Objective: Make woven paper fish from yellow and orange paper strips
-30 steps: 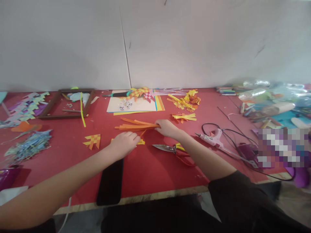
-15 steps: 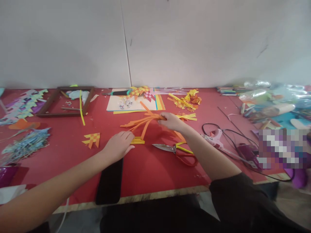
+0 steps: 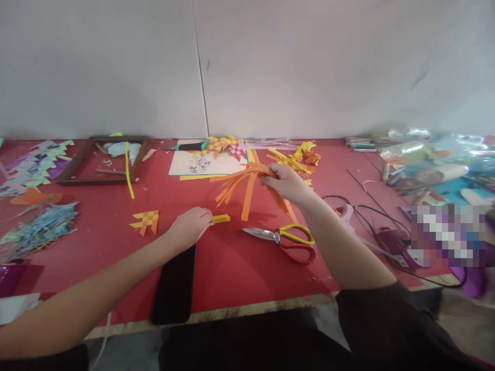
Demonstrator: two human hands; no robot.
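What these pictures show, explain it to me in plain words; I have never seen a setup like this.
There is no machine here: a person works with two bare hands. One camera, worn on the person's head, takes every picture, looking forward and down, so you see roughly what they see.

The right hand holds up a drooping bunch of orange strips. The left hand has its fingers closed at one end of some yellow strips; whether those are lifted, I cannot tell.

On the red table lie scissors, a dark, flat, phone-like object and a small woven yellow-and-orange piece. Farther back, at left, is a brown frame. The right arm partly hides a pink glue gun.
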